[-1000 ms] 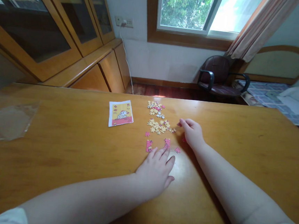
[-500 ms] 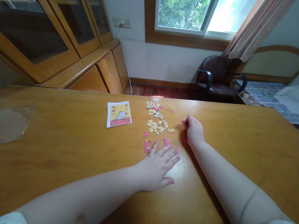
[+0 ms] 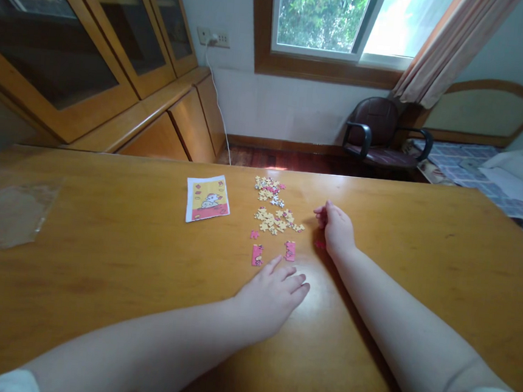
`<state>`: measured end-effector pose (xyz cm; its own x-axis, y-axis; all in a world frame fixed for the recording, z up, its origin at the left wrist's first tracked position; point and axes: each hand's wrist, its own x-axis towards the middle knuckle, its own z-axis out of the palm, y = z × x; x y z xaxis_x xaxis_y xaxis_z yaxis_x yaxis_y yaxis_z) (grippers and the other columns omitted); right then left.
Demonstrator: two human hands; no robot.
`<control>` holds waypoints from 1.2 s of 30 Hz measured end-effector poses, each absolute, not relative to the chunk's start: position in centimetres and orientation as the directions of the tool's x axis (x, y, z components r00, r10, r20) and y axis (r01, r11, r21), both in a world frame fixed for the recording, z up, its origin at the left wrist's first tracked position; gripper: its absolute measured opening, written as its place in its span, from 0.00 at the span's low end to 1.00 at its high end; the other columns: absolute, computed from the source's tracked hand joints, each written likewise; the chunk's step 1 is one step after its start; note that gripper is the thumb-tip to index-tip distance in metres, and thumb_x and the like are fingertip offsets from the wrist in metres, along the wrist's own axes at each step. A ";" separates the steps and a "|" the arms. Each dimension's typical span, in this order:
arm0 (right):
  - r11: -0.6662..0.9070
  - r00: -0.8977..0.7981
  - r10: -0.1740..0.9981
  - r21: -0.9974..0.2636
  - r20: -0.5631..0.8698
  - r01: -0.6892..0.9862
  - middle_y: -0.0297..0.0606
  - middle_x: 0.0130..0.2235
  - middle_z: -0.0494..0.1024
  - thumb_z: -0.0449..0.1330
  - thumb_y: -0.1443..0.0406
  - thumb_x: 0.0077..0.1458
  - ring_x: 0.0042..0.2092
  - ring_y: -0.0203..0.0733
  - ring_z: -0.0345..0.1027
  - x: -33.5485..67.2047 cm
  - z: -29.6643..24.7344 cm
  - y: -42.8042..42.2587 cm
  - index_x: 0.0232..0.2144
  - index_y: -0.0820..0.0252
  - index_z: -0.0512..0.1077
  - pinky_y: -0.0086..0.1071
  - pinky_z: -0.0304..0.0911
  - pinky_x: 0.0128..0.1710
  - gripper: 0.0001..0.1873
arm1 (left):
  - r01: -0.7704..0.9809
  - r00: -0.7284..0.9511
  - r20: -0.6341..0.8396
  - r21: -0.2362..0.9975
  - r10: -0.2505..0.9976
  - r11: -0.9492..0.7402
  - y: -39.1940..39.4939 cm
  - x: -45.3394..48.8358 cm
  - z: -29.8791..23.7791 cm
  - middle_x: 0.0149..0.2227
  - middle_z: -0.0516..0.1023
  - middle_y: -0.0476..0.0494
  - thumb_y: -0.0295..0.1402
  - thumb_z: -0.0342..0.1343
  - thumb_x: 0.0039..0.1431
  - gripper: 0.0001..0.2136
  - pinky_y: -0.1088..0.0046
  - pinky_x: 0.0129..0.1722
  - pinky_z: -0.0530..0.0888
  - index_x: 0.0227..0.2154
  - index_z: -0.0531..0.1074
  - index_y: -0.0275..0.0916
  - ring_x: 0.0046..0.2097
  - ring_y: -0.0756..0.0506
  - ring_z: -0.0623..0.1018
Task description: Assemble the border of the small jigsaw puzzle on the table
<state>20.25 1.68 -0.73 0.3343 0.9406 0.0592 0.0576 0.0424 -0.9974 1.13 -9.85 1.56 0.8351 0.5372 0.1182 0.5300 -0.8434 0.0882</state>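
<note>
My left hand is low over the table, its fingers bent and its thumb tucked out of sight beneath them. A pink puzzle piece that showed beside its fingers is hidden now, apparently under the fingertips. Just beyond lie two pink joined puzzle sections, one on the left and one on the right. My right hand rests on its edge, fingers curled closed; whatever they hold is hidden. Beside its wrist lies another pink puzzle piece. A loose pink piece sits near the yellow puzzle pieces.
Farther back is a second pile of mixed puzzle pieces. The printed picture card lies left of the piles, and a clear plastic bag at the far left. Beyond the wooden table stand a cabinet and a chair.
My left hand has drawn back towards me, its fingers bending and thumb tucking under. The pink piece by its fingers has gone from sight. My right hand has barely moved.
</note>
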 end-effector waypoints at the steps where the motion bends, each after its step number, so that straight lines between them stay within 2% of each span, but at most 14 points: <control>1: 0.042 0.335 0.941 -0.998 0.057 0.053 0.35 0.23 0.68 0.51 0.40 0.52 0.23 0.34 0.58 20.2 -0.6 1.7 0.24 0.59 0.70 0.30 0.55 0.23 0.29 | 0.528 0.838 0.114 0.077 0.533 -0.846 -9.8 1.1 1.6 0.50 0.75 0.43 0.28 0.48 0.63 0.15 0.55 0.60 0.58 0.52 0.68 0.40 0.53 0.43 0.70; 7: 0.040 0.301 0.950 -0.989 0.081 0.140 0.34 0.22 0.67 0.50 0.41 0.54 0.23 0.35 0.57 20.0 -0.2 1.4 0.23 0.58 0.70 0.30 0.55 0.23 0.29 | 0.561 0.823 0.075 0.046 0.562 -0.827 -9.7 1.1 1.7 0.36 0.76 0.47 0.27 0.51 0.62 0.06 0.58 0.59 0.59 0.38 0.73 0.40 0.42 0.45 0.73; 13: 0.035 0.184 0.978 -0.951 0.096 0.308 0.33 0.22 0.69 0.53 0.49 0.55 0.26 0.37 0.61 19.8 -0.3 0.9 0.22 0.59 0.71 0.30 0.56 0.28 0.22 | 0.754 0.652 0.068 0.053 0.755 -0.655 -9.5 1.2 2.4 0.34 0.74 0.43 0.37 0.54 0.61 0.08 0.58 0.53 0.66 0.33 0.71 0.37 0.41 0.42 0.72; 16: 0.160 -0.022 0.985 -0.850 0.173 0.502 0.34 0.23 0.71 0.54 0.54 0.57 0.29 0.38 0.64 19.5 0.0 0.5 0.22 0.59 0.72 0.31 0.57 0.32 0.19 | 0.820 0.568 0.049 0.044 0.821 -0.570 -9.5 1.2 3.1 0.34 0.73 0.42 0.37 0.52 0.61 0.09 0.56 0.51 0.66 0.34 0.71 0.37 0.41 0.40 0.72; 20: 0.410 -0.304 0.912 -0.612 0.276 0.676 0.36 0.26 0.72 0.55 0.60 0.59 0.30 0.37 0.63 19.0 0.6 -0.3 0.24 0.59 0.73 0.30 0.58 0.33 0.15 | 0.803 0.593 0.045 0.037 0.804 -0.594 -9.9 1.2 3.3 0.34 0.72 0.41 0.30 0.48 0.62 0.07 0.57 0.49 0.67 0.36 0.71 0.37 0.40 0.41 0.71; 23: 0.536 -0.465 0.842 -0.531 0.274 0.656 0.38 0.31 0.76 0.56 0.67 0.57 0.33 0.38 0.67 18.8 0.7 -0.6 0.31 0.60 0.76 0.31 0.62 0.37 0.08 | 0.800 0.598 0.021 0.043 0.801 -0.598 -10.0 1.3 3.0 0.35 0.73 0.41 0.27 0.50 0.59 0.07 0.55 0.54 0.64 0.38 0.71 0.37 0.41 0.41 0.71; 27: 0.644 -0.621 0.746 -0.497 0.241 0.581 0.40 0.34 0.78 0.56 0.73 0.52 0.37 0.40 0.70 18.8 0.5 -0.6 0.35 0.60 0.77 0.32 0.64 0.42 0.12 | 0.821 0.568 0.023 0.058 0.822 -0.569 -9.4 1.2 2.4 0.37 0.73 0.41 0.28 0.48 0.61 0.08 0.55 0.56 0.62 0.39 0.71 0.38 0.43 0.41 0.71; 36: 0.656 -0.651 0.720 -0.542 0.242 0.524 0.40 0.35 0.79 0.57 0.73 0.52 0.38 0.40 0.71 18.8 0.6 -0.6 0.34 0.60 0.77 0.33 0.66 0.43 0.11 | 0.823 0.562 0.056 0.061 0.826 -0.564 -8.9 1.1 1.9 0.37 0.73 0.42 0.33 0.48 0.64 0.09 0.56 0.55 0.65 0.39 0.71 0.37 0.43 0.41 0.72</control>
<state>18.85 -0.63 0.59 -0.6506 0.7197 0.2424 0.5242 0.6565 -0.5425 1.07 -8.94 1.91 0.5615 0.8256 0.0556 0.8234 -0.5642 0.0614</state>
